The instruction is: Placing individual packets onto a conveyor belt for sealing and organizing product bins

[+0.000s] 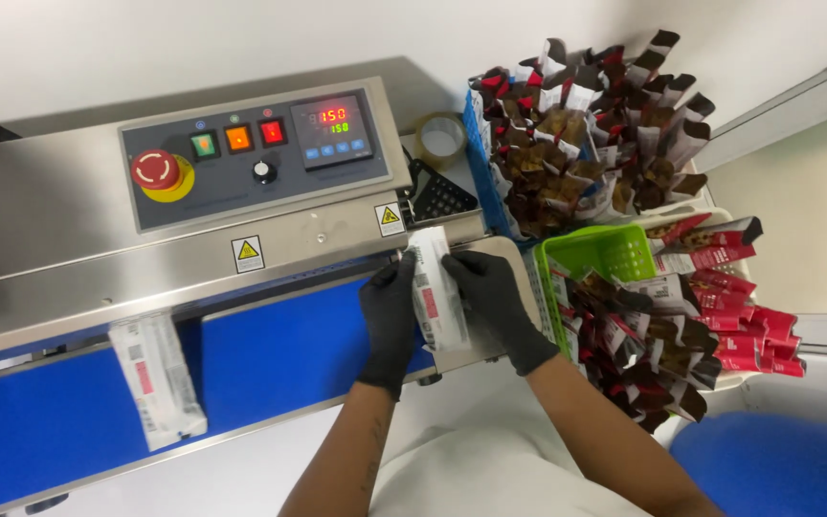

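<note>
Both my hands wear black gloves. My left hand [390, 321] and my right hand [493, 304] hold a white packet with red print [435, 292] between them, on the right end of a blue conveyor belt [279, 359]. The packet's top edge sits at the slot of a steel band sealing machine [69, 206]. Another white packet [157, 378] lies on the belt to the left, its top under the sealing rail.
The machine's grey control panel [256, 158] carries a red stop button, lit switches and a digital display. A green basket [600, 254] and a blue crate [485, 168] at the right hold several open brown and red packets. A tape roll [440, 137] lies behind.
</note>
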